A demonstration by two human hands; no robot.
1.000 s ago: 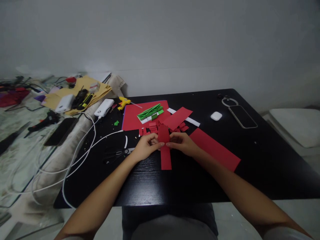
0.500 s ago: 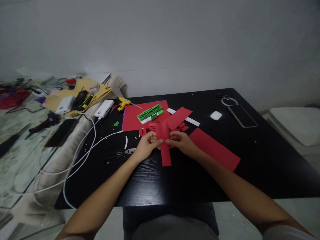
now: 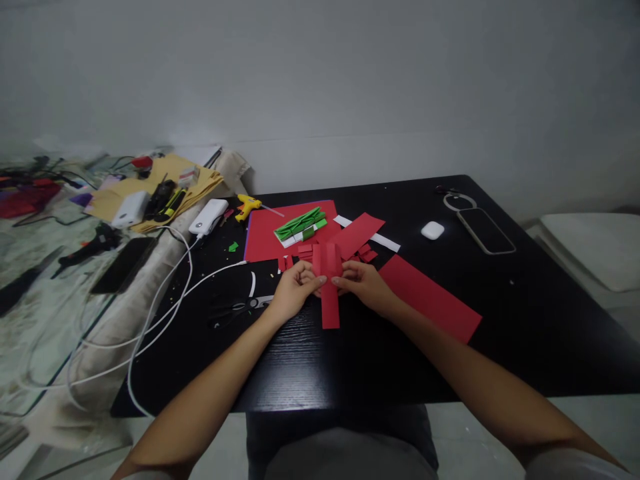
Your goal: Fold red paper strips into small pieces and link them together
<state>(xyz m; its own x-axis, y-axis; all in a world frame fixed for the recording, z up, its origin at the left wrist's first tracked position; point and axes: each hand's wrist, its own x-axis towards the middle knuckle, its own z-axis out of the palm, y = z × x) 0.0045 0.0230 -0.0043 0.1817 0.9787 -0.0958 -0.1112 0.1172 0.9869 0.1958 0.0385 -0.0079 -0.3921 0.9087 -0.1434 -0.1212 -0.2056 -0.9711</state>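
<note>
Between my two hands is a folded piece of red paper [image 3: 330,307], its narrow strip hanging toward me and its wider folded part standing up behind the thumbs. My left hand [image 3: 298,288] pinches its left edge, thumb in front and fingers curled behind. On the opposite edge, my right hand [image 3: 366,285] grips it the same way. Small red paper pieces [image 3: 367,254] lie just beyond the hands. A red paper strip [image 3: 359,233] crosses a white strip [image 3: 390,243] behind them. Under my right forearm lies a larger red sheet [image 3: 430,297].
Folded green paper [image 3: 301,225] rests on a red sheet [image 3: 263,240] at the back. A yellow glue gun [image 3: 247,207], black-handled scissors [image 3: 243,307] and a white power bank [image 3: 209,217] with cables are left. An earbud case [image 3: 433,231] and a phone [image 3: 485,231] lie right.
The folds of the red paper's upper part have spread a little, showing a gap between them. Its lower strip has shifted slightly left. Both hands keep their hold.
</note>
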